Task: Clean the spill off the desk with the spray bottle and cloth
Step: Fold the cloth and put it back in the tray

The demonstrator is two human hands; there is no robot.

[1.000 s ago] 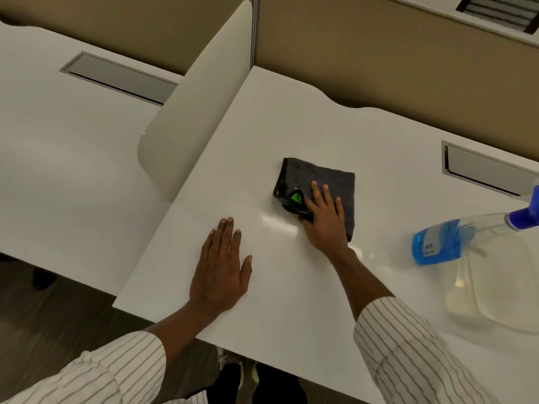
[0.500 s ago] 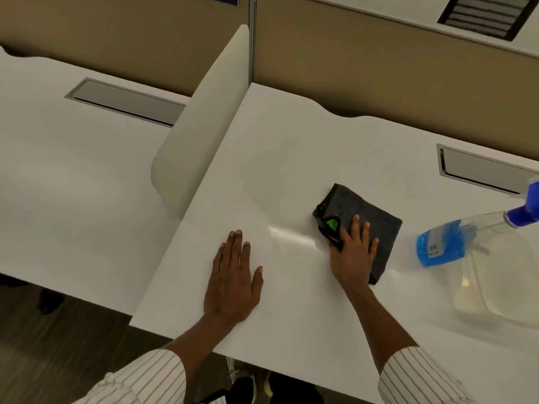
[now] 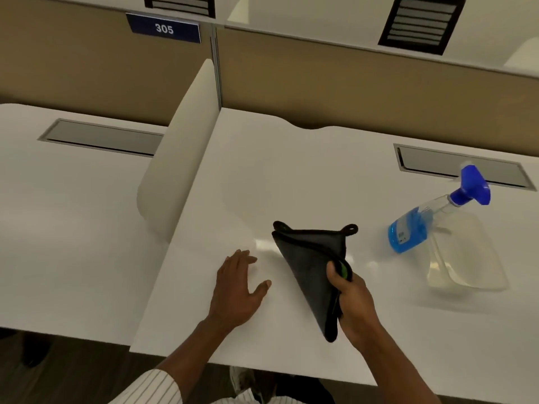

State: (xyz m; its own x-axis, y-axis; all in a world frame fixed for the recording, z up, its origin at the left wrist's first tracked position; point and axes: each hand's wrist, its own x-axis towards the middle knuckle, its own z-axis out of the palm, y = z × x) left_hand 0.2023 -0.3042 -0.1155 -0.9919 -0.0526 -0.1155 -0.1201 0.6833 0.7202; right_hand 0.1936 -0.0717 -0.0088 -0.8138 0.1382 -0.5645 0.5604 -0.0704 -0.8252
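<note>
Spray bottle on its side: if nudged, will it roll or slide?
The spray bottle probably pivots rather than rolls freely, since its blue trigger head sticks out sideways. Only part-filled with blue liquid, it is likely light and should slide easily on the smooth desk.

Dark folded cloth [image 3: 313,263] lifted off white desk [image 3: 291,176]; blue-capped spray bottle [image 3: 431,217] tilted rightward

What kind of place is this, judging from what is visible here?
Most likely an open-plan office. White desks stand side by side, split by a low divider, with tan partition panels behind, a numbered sign "305" and cable hatches set into the desktops.
</note>
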